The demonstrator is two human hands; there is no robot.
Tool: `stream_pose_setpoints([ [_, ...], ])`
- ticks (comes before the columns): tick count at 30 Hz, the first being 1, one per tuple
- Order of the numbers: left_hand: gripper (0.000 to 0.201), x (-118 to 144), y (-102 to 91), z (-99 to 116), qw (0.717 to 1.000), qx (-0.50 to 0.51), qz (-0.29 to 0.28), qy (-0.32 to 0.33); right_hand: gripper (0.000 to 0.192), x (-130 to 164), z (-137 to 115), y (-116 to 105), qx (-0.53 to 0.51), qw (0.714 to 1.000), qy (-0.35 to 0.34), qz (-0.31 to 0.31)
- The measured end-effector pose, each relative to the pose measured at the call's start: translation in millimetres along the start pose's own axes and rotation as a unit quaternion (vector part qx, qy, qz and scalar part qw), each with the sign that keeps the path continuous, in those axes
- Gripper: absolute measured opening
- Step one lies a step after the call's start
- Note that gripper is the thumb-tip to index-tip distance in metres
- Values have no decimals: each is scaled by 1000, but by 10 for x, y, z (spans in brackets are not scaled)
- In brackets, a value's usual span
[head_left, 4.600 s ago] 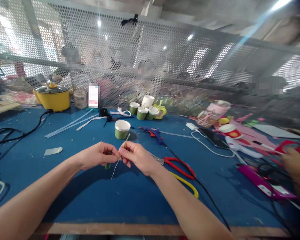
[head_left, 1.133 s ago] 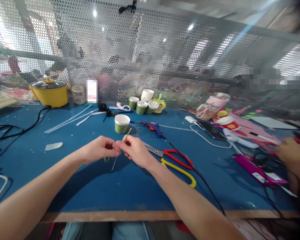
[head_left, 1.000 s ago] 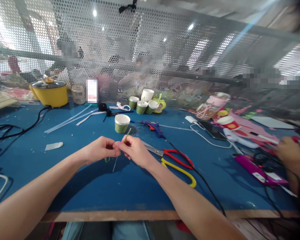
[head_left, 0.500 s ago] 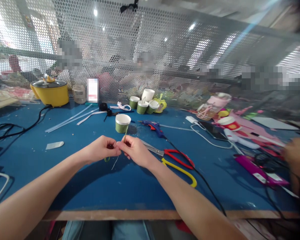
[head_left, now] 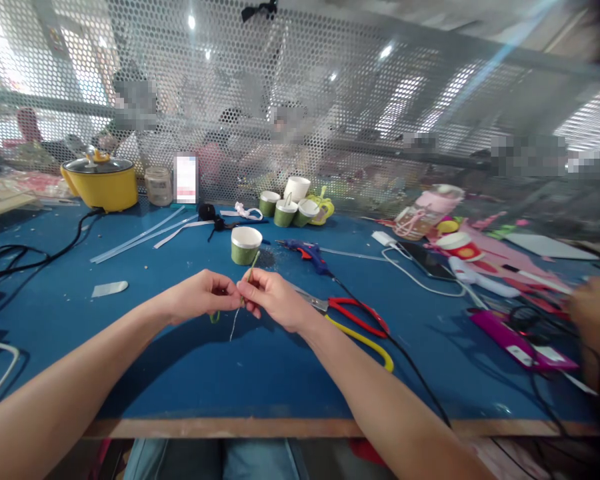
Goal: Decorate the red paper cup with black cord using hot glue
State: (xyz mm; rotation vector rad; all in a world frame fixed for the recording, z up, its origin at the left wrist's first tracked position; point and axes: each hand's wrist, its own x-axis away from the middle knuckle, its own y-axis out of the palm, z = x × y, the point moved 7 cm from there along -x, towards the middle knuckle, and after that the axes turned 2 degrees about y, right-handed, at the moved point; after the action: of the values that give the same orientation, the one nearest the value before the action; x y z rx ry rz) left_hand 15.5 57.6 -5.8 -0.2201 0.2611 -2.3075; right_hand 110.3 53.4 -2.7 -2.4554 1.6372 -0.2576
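Observation:
Close together over the table, both my hands are pinched on a thin green cord. My right hand (head_left: pixel 277 300) grips it between thumb and fingers, and the cord's upper end (head_left: pixel 255 260) sticks up above them. Fingertips of my left hand (head_left: pixel 197 298) meet the right ones at the cord, and a small green loop (head_left: pixel 215 317) hangs beneath them. A fine whitish thread (head_left: pixel 233 325) dangles below the fingers. Just beyond stands a small green-wrapped white cup (head_left: pixel 246 250). Scissors (head_left: pixel 357 317) with red and yellow handles lie partly behind my right forearm.
A blue glue gun (head_left: pixel 305 255) lies beyond the scissors, its black cable running to the front edge. Several green-wrapped cups (head_left: pixel 285 215) stand at the back. A yellow pot (head_left: pixel 103 187) is left; a purple power strip (head_left: pixel 520 343) and another person's hand (head_left: pixel 595 310) are right.
My hands stay pinched together on the cord, with only a slight shift of the fingers. The dangling thread has swung a little to the right, and the cord's upper end leans slightly more rightward.

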Motion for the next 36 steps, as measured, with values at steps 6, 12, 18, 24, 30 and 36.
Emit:
stream_pose_setpoints([
  [6, 16, -9, -34, 29, 997, -70, 1, 33, 23, 15, -12, -27, 76, 997, 4, 21],
  [12, 20, -9, -41, 19, 995, -98, 24, 16, 20, 20, -35, -48, 119, 991, 4, 57],
  [18, 20, -25, -35, -31, 997, -57, 56, 4, 22, 26, -34, -67, 144, 985, 6, 98],
  [24, 20, -14, 8, -40, 999, 5, 34, -5, 27, 13, -39, 22, 34, 999, -24, 22],
  [30, 21, -13, -29, -29, 998, -37, 53, -7, 25, 20, -33, 7, 48, 998, -13, 31],
  [36, 21, -29, -25, -37, 998, -36, 57, -2, 29, 19, 5, -14, 68, 996, 3, 65],
])
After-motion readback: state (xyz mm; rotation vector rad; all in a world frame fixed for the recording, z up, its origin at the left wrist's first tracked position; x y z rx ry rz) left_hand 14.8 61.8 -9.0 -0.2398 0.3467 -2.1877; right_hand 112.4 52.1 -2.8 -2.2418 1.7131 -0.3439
